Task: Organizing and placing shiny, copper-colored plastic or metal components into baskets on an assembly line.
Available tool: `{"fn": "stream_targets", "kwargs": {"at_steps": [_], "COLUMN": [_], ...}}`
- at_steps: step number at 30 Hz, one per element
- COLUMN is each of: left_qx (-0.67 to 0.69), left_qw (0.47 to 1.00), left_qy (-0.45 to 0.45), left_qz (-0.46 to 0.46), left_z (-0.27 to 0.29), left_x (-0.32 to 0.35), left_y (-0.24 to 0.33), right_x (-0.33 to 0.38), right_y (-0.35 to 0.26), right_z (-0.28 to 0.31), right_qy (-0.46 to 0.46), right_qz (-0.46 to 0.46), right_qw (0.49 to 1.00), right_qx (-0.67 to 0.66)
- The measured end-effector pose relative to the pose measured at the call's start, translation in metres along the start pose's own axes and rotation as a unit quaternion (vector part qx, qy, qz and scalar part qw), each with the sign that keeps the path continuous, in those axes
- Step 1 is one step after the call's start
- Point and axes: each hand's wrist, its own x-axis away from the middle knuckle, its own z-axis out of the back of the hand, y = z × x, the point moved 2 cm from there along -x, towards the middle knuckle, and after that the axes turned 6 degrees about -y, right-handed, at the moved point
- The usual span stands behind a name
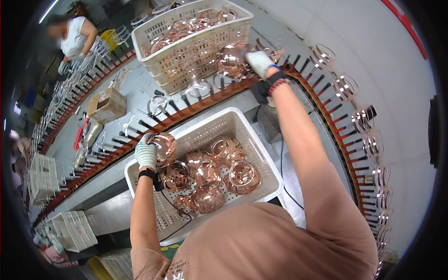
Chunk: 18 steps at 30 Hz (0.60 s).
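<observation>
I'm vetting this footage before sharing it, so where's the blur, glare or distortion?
Head view: the right hand looks motion-blurred; head view: glints fleck the copper-coloured pieces in the lower white crate; head view: the brown rail bows, perhaps partly from the fisheye, and black fills the corners.

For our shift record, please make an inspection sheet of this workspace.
Surface: flat grey worktop, edged by a curved brown rail with black-and-red pegs.
Work pieces: shiny copper-coloured round metal pieces in the lower white perforated plastic basket; more in the upper white perforated plastic basket.
Clutter: brown cardboard box on the worktop.
Left hand, white-gloved: holds one copper-coloured piece.
Right hand, white-gloved: blurred, at another piece; grip cannot be told.
Cables: thin black cable from the left wrist over the lower basket; second black cable at its right side.
Surroundings: co-worker in white top; pale wall.
</observation>
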Motion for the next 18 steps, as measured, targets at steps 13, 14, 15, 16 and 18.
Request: {"fn": "stream_targets", "kwargs": {"at_steps": [13, 14, 15, 16, 18], "left_qx": [0.026, 0.02, 0.013, 0.015, 0.017], "left_qw": [1.0, 0.999, 0.999, 0.999, 0.999], "left_qy": [0.017, 0.023, 0.029, 0.03, 0.034], "left_qz": [-0.007, -0.017, -0.025, -0.026, -0.026], "left_z": [-0.008, -0.008, -0.009, -0.011, -0.002], "left_x": [0.001, 0.0, 0.001, 0.002, 0.006], "left_y": [-0.031, -0.028, -0.026, -0.023, -0.025], "right_x": [0.049, 0.042, 0.034, 0.027, 0.003], "right_y": [-0.042, -0.024, -0.008, 0.008, 0.032], "right_z": [0.059, 0.053, 0.044, 0.033, 0.004], "right_qy": [0.274, 0.273, 0.23, 0.181, 0.077], "right_qz": [-0.059, -0.059, -0.06, -0.058, -0.049], "right_qw": [0.52, 0.52, 0.653, 0.768, 0.931], "right_qx": [-0.807, -0.807, -0.719, -0.611, -0.353]}}
